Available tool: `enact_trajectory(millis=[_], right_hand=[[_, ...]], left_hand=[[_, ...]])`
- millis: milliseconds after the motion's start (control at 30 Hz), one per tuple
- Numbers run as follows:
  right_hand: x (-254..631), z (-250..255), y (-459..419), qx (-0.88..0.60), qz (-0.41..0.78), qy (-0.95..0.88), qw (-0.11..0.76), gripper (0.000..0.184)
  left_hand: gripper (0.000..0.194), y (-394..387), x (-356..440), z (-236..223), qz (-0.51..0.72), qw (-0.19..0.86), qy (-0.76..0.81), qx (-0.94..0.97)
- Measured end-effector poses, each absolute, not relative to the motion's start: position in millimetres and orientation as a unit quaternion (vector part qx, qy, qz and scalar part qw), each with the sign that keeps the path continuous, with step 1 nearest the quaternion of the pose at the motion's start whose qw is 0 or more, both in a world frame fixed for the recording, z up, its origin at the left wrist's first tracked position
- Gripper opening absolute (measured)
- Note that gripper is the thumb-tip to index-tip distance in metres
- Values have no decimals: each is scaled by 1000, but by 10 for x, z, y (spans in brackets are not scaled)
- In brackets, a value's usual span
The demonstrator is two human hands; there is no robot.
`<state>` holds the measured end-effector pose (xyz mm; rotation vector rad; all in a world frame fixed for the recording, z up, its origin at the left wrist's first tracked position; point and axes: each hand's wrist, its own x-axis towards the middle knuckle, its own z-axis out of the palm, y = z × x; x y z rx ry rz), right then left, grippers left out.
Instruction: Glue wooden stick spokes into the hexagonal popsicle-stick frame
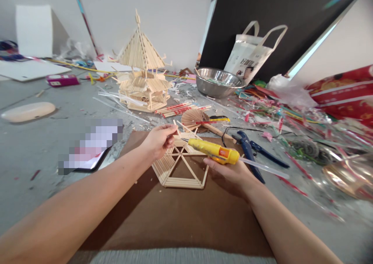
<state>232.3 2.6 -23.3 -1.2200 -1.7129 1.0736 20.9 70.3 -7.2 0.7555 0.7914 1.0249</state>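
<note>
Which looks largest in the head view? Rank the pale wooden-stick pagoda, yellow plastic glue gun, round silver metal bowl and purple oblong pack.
1. Pagoda
2. Bowl and glue gun: too alike to rank; the gun is nearer
3. Purple pack

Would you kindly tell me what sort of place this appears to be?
It looks like an improvised craft workspace: the right hand holds a yellow glue gun by a partly covered stick frame, and a pagoda model stands behind. Whether it is a home or studio, I cannot tell.
</note>
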Motion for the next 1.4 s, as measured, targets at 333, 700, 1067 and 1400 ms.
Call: enact_trajectory(millis=[333, 700, 1067, 1400], right_hand=[[2227, -119, 9, -522, 319, -691, 384, 12], [2268, -128, 75, -533, 465, -518, 481, 23], [2280, -127, 67, -527, 467, -535, 467, 21], [2279, -133, 73, -512, 465, -555, 462, 19]], left_hand=[[12, 693, 213, -58, 457, 729, 357, 364], [17, 638, 225, -38, 362, 727, 342, 472], [18, 632, 227, -35, 345, 716, 345, 500], [18, 634, 229, -46, 343, 713, 348, 503]])
